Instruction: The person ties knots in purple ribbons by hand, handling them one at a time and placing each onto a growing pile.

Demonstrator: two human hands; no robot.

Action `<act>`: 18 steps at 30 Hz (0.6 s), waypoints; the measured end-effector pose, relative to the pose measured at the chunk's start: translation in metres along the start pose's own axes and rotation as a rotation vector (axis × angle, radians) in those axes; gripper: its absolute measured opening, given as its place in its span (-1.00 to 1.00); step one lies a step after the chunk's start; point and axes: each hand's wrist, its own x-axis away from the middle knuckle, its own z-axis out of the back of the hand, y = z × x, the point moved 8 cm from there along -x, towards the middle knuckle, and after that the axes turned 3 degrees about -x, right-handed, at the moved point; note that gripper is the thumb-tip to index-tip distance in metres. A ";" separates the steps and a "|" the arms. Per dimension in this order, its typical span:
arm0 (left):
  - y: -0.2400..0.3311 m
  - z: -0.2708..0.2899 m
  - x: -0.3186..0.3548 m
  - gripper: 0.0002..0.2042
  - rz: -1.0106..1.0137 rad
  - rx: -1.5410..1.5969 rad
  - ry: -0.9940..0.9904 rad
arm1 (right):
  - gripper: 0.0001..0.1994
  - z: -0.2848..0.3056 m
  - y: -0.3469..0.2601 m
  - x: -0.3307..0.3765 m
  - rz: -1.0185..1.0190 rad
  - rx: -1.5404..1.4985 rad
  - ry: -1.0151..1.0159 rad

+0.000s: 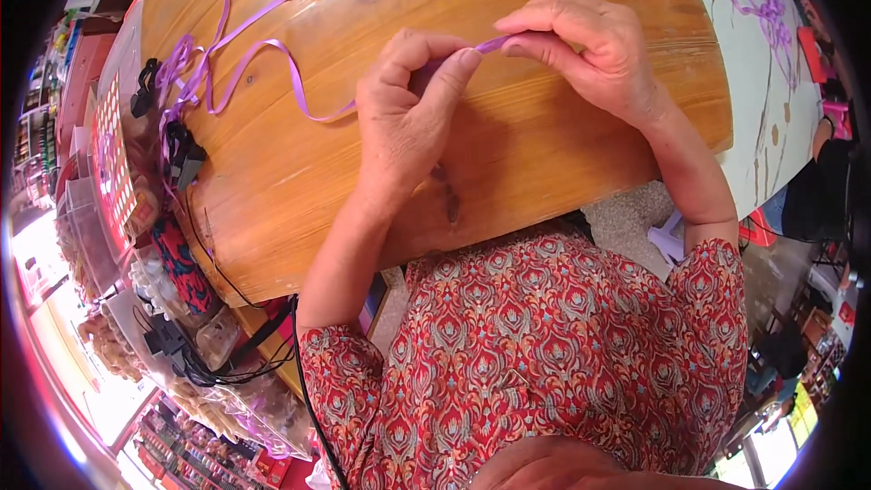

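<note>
both hands' fingers [463,63] pinch purple ribbon [272,50], its length trailing left across wooden table [299,181].

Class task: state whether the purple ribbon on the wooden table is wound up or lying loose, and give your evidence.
Loose. The purple ribbon trails in open curves across the wooden table; its near end is pinched between the left hand and right hand.

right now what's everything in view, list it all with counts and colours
thin purple satin ribbon: one, purple, trailing across the table from both hands to the left edge
round glossy wooden table: one, orange-brown, centre
black clips: at least two, black, table's left edge
tangled purple ribbon bundle: one, purple, on the pale surface at upper right
red patterned blouse: one, red, bottom
left hand: pinching the ribbon
right hand: pinching the ribbon's end
</note>
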 end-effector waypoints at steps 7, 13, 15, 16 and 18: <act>-0.007 0.005 0.003 -0.94 0.238 0.182 0.043 | -0.79 0.005 0.008 -0.001 -0.004 0.000 0.030; -0.003 0.007 0.003 -0.94 0.181 0.211 0.049 | -0.70 0.002 -0.004 -0.003 0.115 0.122 0.034; -0.003 0.005 0.004 -0.94 0.206 0.225 0.035 | -0.69 -0.009 -0.010 0.000 0.201 0.177 0.011; -0.003 0.004 0.004 -0.94 0.205 0.226 0.031 | -0.69 -0.010 -0.010 0.002 0.199 0.179 0.012; 0.000 0.003 0.003 -0.94 0.164 0.210 0.014 | -0.72 -0.012 -0.010 0.004 0.178 0.134 -0.002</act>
